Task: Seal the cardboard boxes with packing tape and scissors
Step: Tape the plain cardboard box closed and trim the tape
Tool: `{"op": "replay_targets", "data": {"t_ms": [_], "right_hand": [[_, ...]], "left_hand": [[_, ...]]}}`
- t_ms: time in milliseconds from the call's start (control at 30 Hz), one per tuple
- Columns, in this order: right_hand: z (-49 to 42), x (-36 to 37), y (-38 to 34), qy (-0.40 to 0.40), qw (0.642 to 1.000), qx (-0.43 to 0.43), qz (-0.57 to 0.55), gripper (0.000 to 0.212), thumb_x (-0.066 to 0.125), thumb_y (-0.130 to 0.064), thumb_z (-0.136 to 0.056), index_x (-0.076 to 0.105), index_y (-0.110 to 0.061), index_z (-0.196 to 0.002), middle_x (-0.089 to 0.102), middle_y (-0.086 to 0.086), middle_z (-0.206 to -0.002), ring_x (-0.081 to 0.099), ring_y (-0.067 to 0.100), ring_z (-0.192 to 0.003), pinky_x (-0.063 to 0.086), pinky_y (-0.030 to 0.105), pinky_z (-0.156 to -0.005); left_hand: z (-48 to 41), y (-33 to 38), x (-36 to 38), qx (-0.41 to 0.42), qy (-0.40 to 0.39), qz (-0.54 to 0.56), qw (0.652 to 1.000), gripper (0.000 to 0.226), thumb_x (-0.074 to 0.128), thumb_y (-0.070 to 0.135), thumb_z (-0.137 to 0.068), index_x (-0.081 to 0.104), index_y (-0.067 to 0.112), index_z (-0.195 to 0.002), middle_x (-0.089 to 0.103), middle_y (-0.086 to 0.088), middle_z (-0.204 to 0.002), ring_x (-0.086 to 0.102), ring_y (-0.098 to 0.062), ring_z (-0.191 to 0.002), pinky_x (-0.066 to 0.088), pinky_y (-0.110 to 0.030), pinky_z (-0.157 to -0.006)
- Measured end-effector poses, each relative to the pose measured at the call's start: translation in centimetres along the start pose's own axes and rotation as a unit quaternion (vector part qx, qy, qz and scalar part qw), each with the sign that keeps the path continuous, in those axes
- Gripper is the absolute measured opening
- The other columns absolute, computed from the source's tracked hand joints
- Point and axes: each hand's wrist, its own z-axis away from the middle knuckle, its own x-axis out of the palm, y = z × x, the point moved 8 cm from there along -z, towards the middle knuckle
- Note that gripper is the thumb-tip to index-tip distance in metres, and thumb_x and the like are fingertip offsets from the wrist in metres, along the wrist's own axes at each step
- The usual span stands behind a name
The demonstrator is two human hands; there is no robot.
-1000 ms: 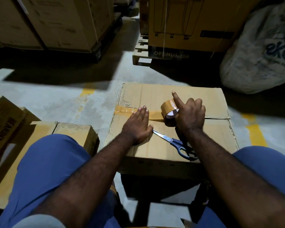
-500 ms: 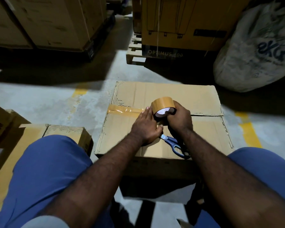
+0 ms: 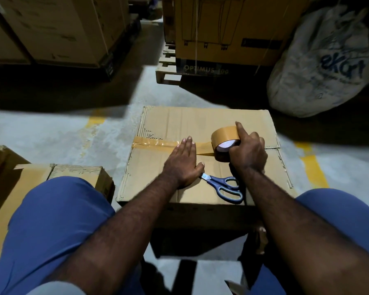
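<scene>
Tape roll (image 3: 225, 138) gripped by right hand (image 3: 248, 153); strip (image 3: 156, 143) pressed by flat left hand (image 3: 182, 165). Box (image 3: 200, 122) seam judged half taped; frame-right stretch, scissors (image 3: 224, 187) cut outstanding.

Box half taped, roll on the seam
The cardboard box (image 3: 200, 122) lies flaps closed. A tan strip (image 3: 156, 143) covers the seam's left part and runs to the tape roll (image 3: 224, 135), which stands on edge. Blue-handled scissors (image 3: 224, 187) lie flat on the near flap.
</scene>
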Motion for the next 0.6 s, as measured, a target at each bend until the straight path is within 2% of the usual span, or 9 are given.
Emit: {"op": "replay_targets", "data": {"t_ms": [100, 167, 267, 367, 467, 600], "right_hand": [[0.2, -0.4, 0.5, 0.007, 1.000, -0.016, 0.007, 0.074, 0.061, -0.012, -0.087, 0.042, -0.041, -0.152, 0.059, 0.009, -0.107, 0.050, 0.029, -0.101, 0.042, 0.036, -0.070], [0.1, 0.1, 1.2, -0.019, 0.998, 0.001, -0.052, 0.069, 0.059, -0.010, -0.085, 0.049, -0.034, -0.149, 0.057, 0.010, -0.109, 0.053, 0.029, -0.102, 0.046, 0.036, -0.073], [-0.3, 1.6, 2.2, -0.067, 0.988, 0.041, -0.131, 0.042, 0.057, -0.012, -0.083, 0.069, -0.018, -0.123, 0.063, 0.014, -0.104, 0.063, 0.032, -0.093, 0.049, 0.033, -0.073], [-0.2, 2.1, 1.7, -0.091, 0.986, 0.032, -0.134, 0.030, 0.056, -0.023, -0.079, 0.075, -0.016, -0.102, 0.071, 0.011, -0.091, 0.065, 0.032, -0.082, 0.051, 0.032, -0.068], [0.2, 2.3, 1.2, -0.103, 0.985, 0.044, -0.132, 0.026, 0.058, -0.026, -0.078, 0.072, -0.020, -0.099, 0.071, 0.003, -0.085, 0.060, 0.030, -0.074, 0.050, 0.032, -0.065], [0.0, 2.4, 1.5, -0.086, 0.985, 0.079, -0.127, 0.025, 0.057, -0.027, -0.082, 0.073, -0.019, -0.101, 0.072, 0.007, -0.089, 0.057, 0.031, -0.074, 0.048, 0.033, -0.066]], "left_hand": [[0.2, 0.2, -0.1, -0.006, -0.001, -0.005, 1.000, 0.083, 0.027, 0.055, -0.102, -0.002, 0.005, -0.161, -0.011, -0.013, -0.168, -0.009, -0.025, -0.156, -0.001, -0.040, -0.125], [0.0, 0.5, -0.3, -0.005, 0.002, -0.007, 1.000, 0.082, 0.026, 0.055, -0.101, -0.001, 0.006, -0.161, -0.011, -0.013, -0.169, -0.009, -0.026, -0.156, 0.000, -0.041, -0.125], [-0.9, 2.2, -0.5, 0.019, 0.005, -0.018, 1.000, 0.081, 0.024, 0.055, -0.101, 0.000, 0.007, -0.161, -0.008, -0.012, -0.169, -0.006, -0.025, -0.157, 0.002, -0.041, -0.127], [-1.9, 4.3, -0.3, 0.033, -0.002, -0.002, 0.999, 0.082, 0.027, 0.054, -0.100, 0.004, 0.006, -0.161, -0.002, -0.017, -0.169, -0.003, -0.027, -0.157, 0.004, -0.040, -0.127], [-2.2, 4.6, 0.0, 0.027, 0.001, 0.024, 0.999, 0.080, 0.029, 0.054, -0.098, 0.010, 0.009, -0.162, 0.002, -0.020, -0.168, -0.002, -0.029, -0.156, 0.004, -0.041, -0.126], [-2.6, 4.3, 0.5, 0.017, -0.008, 0.021, 1.000, 0.082, 0.027, 0.056, -0.099, 0.005, 0.008, -0.162, -0.002, -0.019, -0.168, -0.005, -0.028, -0.156, 0.002, -0.040, -0.125]]}}
